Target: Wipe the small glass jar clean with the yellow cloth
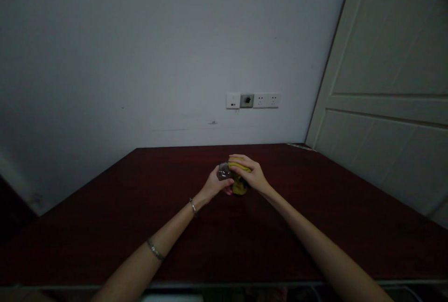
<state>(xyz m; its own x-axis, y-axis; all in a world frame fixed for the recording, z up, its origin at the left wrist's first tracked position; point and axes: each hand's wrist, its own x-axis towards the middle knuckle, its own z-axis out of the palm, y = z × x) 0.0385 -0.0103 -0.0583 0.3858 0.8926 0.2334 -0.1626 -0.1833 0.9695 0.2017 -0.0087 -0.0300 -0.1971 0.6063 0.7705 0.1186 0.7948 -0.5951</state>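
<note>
Both my arms reach out over a dark red-brown table (140, 208). My left hand (214, 184) is closed around a small clear, dark object (223, 171), possibly a glass or jar. My right hand (250, 174) is closed on a yellow cloth (240, 185), pressing it against that object. The two hands meet near the middle of the table, toward its far side. Most of the clear object is hidden by fingers and cloth. Bracelets sit on my left wrist and forearm.
A pale wall stands behind the table, with a row of sockets and a switch (252, 100) above the far edge. A white panelled door (388, 106) runs along the right side. The table's near edge (224, 285) is at the bottom of the view.
</note>
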